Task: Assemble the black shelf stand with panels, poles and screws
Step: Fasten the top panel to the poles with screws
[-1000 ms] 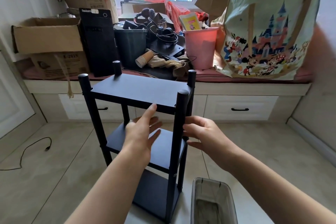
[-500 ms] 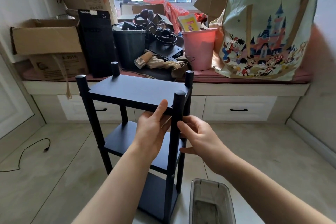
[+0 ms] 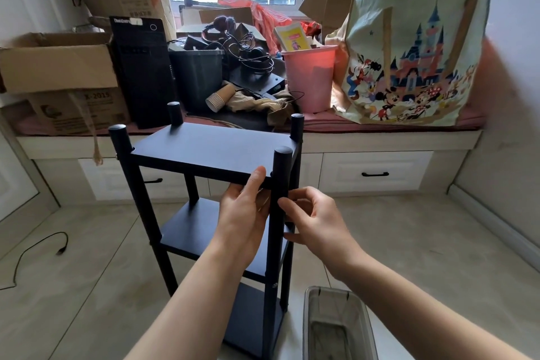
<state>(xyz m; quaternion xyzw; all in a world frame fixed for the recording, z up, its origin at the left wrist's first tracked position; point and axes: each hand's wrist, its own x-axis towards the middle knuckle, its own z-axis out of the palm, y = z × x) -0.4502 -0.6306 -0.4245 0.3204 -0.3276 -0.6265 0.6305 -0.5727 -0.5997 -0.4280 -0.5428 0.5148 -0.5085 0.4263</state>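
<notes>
Head view: the black three-tier shelf stand (image 3: 210, 152) stands mid-frame. Left hand (image 3: 244, 219) grips the top panel's near edge; right hand (image 3: 314, 219) pinches the upright near-right black pole (image 3: 277, 213), which runs vertically between both hands.

Pale tiled floor (image 3: 409, 242) carries the black shelf stand (image 3: 210, 152) upright at centre, a clear plastic bin (image 3: 336, 327) just beside it at five o'clock, a black cable (image 3: 38, 245) at nine o'clock.
</notes>
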